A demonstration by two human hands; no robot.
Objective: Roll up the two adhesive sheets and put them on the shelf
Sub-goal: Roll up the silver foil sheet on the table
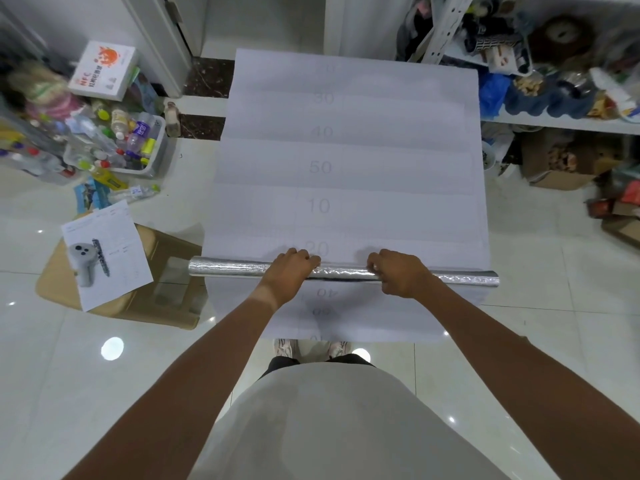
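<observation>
A white adhesive sheet (346, 168) printed with grey numbers lies flat on the tiled floor, stretching away from me. Its near end is wound into a thin silver foil roll (228, 268) lying crosswise. My left hand (292, 271) grips the roll left of centre, fingers curled over its top. My right hand (398, 273) grips it right of centre in the same way. Under the roll, a second white sheet (363, 323) with upside-down numbers reaches to my feet. The shelf (561, 121) stands at the right, crowded with clutter.
A flattened cardboard piece (162, 289) with a printed paper (107, 254) lies left of the roll. A clear bin of bottles (138, 147) and a white box (104, 69) sit at far left. Cardboard boxes (561, 168) stand under the shelf.
</observation>
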